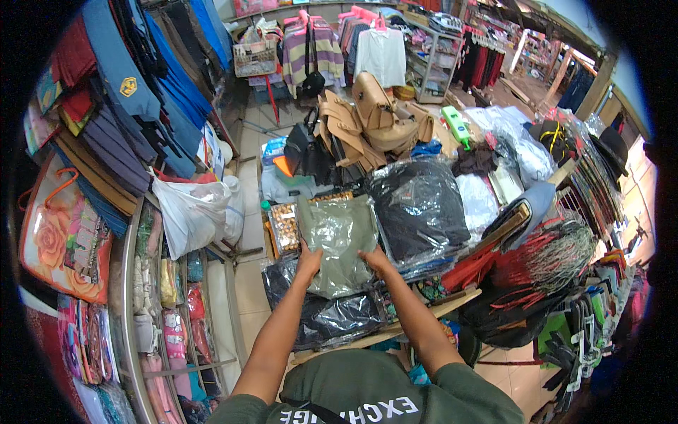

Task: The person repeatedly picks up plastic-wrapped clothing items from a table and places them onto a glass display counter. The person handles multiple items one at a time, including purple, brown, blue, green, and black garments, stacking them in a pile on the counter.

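Note:
Between my two hands is an olive-green folded garment in a clear plastic bag point(339, 228). My left hand point(309, 261) grips its left edge, thumb on top. At its right edge, my right hand point(375, 259) pinches the plastic in the same way. Beneath and nearer to me lie dark garments in plastic point(339, 320). A patterned brown packet point(285, 227) shows at the upper left of the green one. Just to the right sits a stack topped by a black bagged garment point(418, 206). The fingers under the bag are hidden.
Tan leather bags point(371, 122) and a black bag point(302, 148) stand at the table's far side. A glass display case point(130, 297) runs along the left, beside a white plastic bag point(190, 206). Red and grey cords point(556, 254) bulge at the right. A wooden edge point(445, 307) borders the table near me.

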Demonstrator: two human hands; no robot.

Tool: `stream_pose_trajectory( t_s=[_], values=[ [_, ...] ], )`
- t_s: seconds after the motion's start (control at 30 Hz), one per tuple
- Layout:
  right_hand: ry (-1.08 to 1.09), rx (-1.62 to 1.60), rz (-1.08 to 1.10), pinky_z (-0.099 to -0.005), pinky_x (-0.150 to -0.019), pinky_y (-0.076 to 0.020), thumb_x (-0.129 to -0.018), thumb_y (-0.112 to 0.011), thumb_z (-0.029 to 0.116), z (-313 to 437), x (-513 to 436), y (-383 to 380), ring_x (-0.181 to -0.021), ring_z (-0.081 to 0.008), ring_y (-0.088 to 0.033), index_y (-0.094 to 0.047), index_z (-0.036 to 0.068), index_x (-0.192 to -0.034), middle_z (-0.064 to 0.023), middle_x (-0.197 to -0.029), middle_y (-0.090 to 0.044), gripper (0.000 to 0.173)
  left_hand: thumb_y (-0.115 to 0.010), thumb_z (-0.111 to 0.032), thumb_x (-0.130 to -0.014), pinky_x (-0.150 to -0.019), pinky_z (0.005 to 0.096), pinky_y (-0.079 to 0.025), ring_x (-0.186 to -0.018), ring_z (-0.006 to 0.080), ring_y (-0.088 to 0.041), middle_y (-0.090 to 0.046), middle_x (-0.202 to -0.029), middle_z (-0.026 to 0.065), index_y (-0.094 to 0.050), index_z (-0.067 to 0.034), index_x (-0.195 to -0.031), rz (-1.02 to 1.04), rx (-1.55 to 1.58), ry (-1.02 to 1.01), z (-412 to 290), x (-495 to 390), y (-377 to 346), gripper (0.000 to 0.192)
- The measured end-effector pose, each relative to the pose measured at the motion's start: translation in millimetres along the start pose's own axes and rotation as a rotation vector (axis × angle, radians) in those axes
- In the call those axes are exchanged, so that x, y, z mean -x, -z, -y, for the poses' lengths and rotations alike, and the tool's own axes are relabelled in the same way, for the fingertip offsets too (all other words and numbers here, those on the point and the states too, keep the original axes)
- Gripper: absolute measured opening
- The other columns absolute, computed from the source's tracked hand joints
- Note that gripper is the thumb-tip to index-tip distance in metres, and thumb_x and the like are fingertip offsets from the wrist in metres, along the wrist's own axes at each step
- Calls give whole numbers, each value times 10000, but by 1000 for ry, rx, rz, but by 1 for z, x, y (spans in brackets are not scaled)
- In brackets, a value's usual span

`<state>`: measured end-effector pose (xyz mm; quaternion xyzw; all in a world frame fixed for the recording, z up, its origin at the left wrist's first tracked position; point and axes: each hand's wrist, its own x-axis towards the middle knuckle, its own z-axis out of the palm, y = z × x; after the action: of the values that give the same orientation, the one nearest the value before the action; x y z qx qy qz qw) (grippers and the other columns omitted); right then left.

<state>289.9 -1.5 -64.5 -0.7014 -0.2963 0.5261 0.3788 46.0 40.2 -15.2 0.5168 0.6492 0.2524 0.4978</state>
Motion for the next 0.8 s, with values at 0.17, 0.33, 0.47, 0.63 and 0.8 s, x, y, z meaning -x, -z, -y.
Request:
stream_pose_trajectory(
  t_s=[0.17,0.33,0.47,0.63,0.8],
  values=[
    [229,244,-197,-403,-970,-515,-840,-720,94,-28,-5,1,-1084,-301,-683,-599,-34,-1329,-189,-1156,-722,520,-563,-270,-929,-1078,465,-446,-1276,461,-578,-565,-1429,294,-310,-71,-1600,-63,77,-116,26,-6,10,745],
    [344,170,-231,-383,-799,-516,-823,-638,45,-30,10,-5,-865,-253,-682,-699,-24,-1168,-145,-990,-747,358,-534,-198,-950,-1065,433,-452,-1252,333,-598,-616,-1392,198,-451,-49,-1527,-21,298,-159,51,12,24,602],
    [549,36,-100,-338,-802,-500,-857,-628,19,-9,40,-8,-896,-190,-657,-685,-46,-1145,-90,-994,-728,301,-530,-231,-991,-1111,366,-403,-1300,281,-555,-581,-1452,186,-413,-72,-1566,-99,335,-273,49,56,37,608],
    [669,-63,115,-302,-794,-460,-1002,-618,115,49,116,-20,-851,-144,-566,-655,-34,-1086,-43,-944,-647,175,-531,-253,-1028,-1182,342,-315,-1428,250,-441,-484,-1560,165,-331,-77,-1617,-187,492,-359,28,140,96,646],
    [724,-25,249,-307,-799,-460,-1017,-623,162,100,180,-68,-865,-139,-569,-661,-28,-1096,-50,-956,-655,209,-531,-224,-1051,-1242,349,-193,-1516,231,-290,-342,-1651,123,-300,-58,-1627,-370,640,-433,12,236,146,643]
  ],
)
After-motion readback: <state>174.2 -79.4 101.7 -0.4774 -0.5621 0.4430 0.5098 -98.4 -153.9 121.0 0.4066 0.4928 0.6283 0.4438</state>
